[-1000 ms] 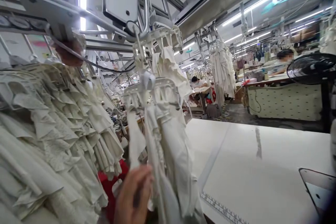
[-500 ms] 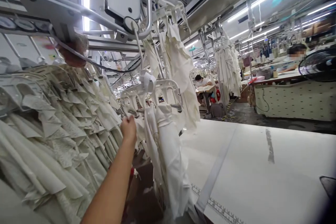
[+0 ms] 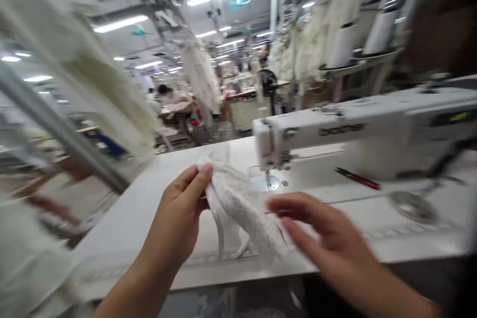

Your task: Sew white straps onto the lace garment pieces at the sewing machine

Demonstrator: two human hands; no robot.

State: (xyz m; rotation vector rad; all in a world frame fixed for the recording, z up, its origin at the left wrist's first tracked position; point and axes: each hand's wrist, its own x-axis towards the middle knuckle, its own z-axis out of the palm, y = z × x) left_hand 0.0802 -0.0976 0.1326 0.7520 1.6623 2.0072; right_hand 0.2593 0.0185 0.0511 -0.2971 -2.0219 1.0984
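The left hand (image 3: 179, 218) pinches the top edge of a white lace piece (image 3: 242, 208) between thumb and fingers, holding it up just above the counter (image 3: 122, 223). The right hand (image 3: 316, 233) comes in from the right with fingers loosely spread; its fingertips (image 3: 278, 204) meet the cloth's right edge, though motion blur hides whether they have closed on it.

The lace piece hangs in front of the needle area of the sewing machine (image 3: 354, 129), between the two hands. It looks light and limp: it droops in soft folds from the pinch and would not hold any shape of its own. The open weave probably snags easily and stretches if tugged, so a corner or a finished edge is the sensible place to take hold, with both hands keeping it flat and untwisted. It should not slip much, since the texture gives the fingers some grip.

The counter is smooth, white and flat, with a printed ruler strip along the near edge. A red-handled tool (image 3: 357, 179) lies on it below the machine arm, well apart from the hands. At the left, blurred pale garments (image 3: 112, 94) hang from overhead. Beyond is a long factory hall with strip lights, more hanging white pieces, a fan and another person seated at a far station.
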